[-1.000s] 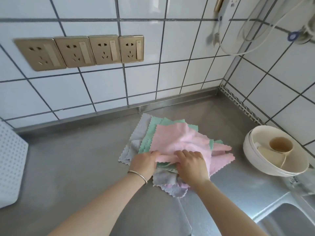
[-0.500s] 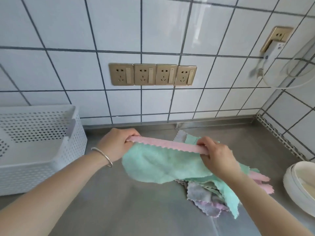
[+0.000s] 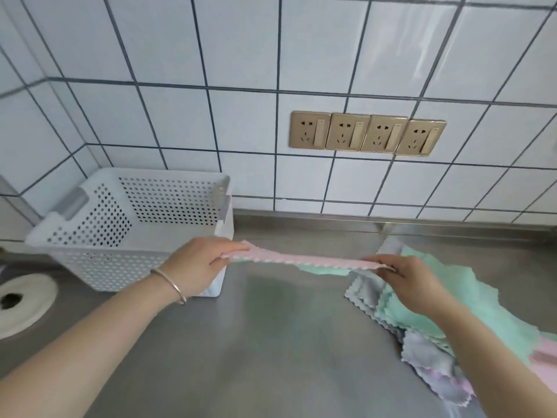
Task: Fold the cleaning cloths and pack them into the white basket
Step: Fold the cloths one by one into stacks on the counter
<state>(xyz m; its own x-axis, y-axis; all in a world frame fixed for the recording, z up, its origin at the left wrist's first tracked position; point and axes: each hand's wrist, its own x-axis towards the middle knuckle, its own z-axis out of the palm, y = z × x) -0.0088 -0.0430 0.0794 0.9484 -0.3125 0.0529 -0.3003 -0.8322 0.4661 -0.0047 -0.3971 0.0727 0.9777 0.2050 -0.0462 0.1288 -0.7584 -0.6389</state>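
Observation:
A pink cleaning cloth (image 3: 301, 258) with a green underside is stretched flat above the steel counter, seen almost edge-on. My left hand (image 3: 196, 267) pinches its left end, just in front of the white perforated basket (image 3: 126, 257). My right hand (image 3: 410, 282) pinches its right end, above a heap of green, grey and pink cloths (image 3: 452, 321) lying at the right. Nothing shows inside the part of the basket I can see.
A tiled wall with a row of gold sockets (image 3: 366, 134) backs the steel counter (image 3: 271, 342). A white round object with a dark hole (image 3: 21, 300) lies at the far left. The basket stands in the left corner against the wall.
Both hands have carried the stretched cloth to the left, off the heap and toward the basket. The cloth now lies flatter between them, and my view has swung left.

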